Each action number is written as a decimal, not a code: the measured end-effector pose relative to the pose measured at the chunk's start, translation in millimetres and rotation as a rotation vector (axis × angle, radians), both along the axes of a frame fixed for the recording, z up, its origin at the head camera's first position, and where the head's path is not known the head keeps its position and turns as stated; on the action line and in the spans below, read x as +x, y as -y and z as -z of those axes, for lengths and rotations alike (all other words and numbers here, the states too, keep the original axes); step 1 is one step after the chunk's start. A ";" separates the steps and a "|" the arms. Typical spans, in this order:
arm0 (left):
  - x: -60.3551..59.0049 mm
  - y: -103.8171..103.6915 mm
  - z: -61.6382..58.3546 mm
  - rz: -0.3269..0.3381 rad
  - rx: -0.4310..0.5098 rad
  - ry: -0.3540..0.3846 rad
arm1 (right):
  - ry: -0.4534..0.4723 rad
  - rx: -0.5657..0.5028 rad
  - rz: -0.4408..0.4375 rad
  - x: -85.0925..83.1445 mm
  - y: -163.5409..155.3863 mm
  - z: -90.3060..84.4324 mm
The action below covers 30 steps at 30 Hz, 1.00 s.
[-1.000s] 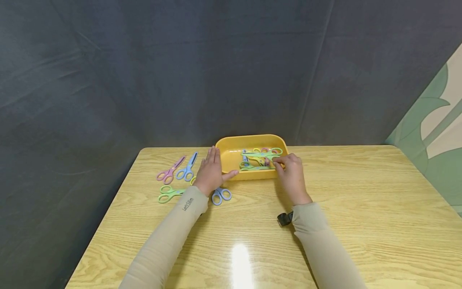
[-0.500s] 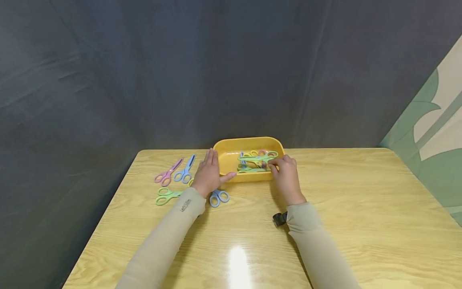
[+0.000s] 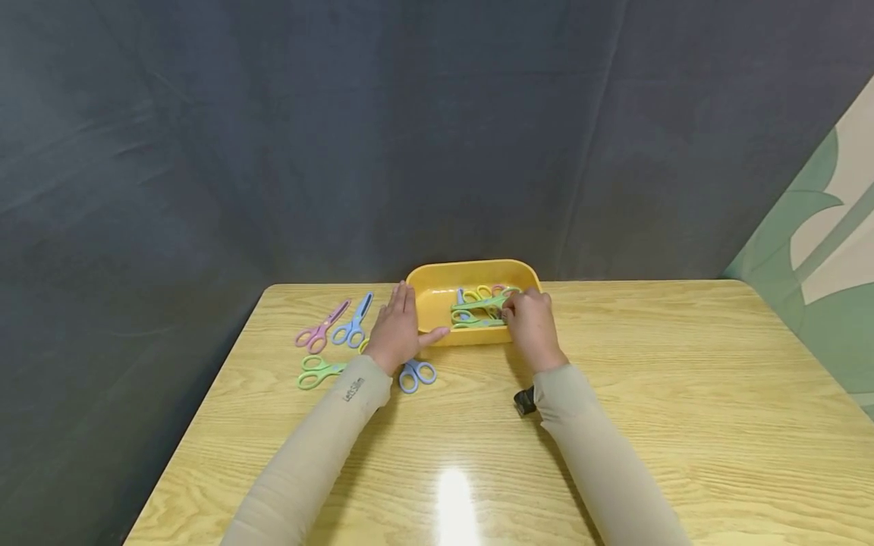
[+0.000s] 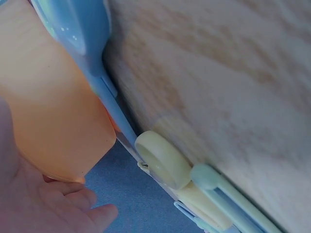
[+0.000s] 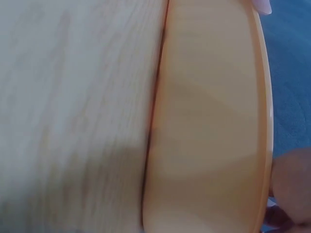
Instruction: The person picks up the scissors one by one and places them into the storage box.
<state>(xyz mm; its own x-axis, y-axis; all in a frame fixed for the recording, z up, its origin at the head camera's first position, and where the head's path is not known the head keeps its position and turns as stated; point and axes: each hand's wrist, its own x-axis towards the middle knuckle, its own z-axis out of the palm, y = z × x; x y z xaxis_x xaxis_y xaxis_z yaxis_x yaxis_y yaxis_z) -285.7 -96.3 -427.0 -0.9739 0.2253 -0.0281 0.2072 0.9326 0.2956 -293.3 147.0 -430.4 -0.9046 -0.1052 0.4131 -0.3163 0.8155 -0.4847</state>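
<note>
A yellow plastic bin stands at the table's back edge with several children's craft scissors inside. My left hand lies with straight fingers along its left end, thumb over the front rim. My right hand reaches over the front rim at the right end. Its curled fingers pinch the handle of the upper pair of green scissors, partly hiding the loops. Below that pair, other green scissors lie along the front wall. Yellow handles and blue scissors show behind.
Left of the bin lie pink scissors, blue scissors and green scissors. More blue scissors and a yellow pair lie partly under my left hand and forearm. A dark curtain hangs behind the table.
My right hand has moved slightly left and farther into the bin, and the upper green scissors have come down and a little left. My left hand stays on the bin.
</note>
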 end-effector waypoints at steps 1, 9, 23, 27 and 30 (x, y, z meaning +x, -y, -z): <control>0.2 0.0 -0.5 0.001 0.000 0.001 | 0.003 0.007 -0.001 -1.1 0.4 -0.7; 0.2 0.5 -0.8 0.002 0.009 -0.013 | 0.024 0.084 0.010 -6.2 2.3 -3.4; 0.0 -0.3 2.5 0.001 0.015 -0.009 | 0.119 0.186 0.069 -12.0 9.4 -8.2; 0.6 0.2 2.8 0.003 0.016 -0.020 | 0.136 0.208 0.072 -13.3 9.9 -8.5; 1.4 -0.5 1.8 0.012 0.014 -0.027 | 0.126 0.218 0.074 -14.3 10.1 -7.7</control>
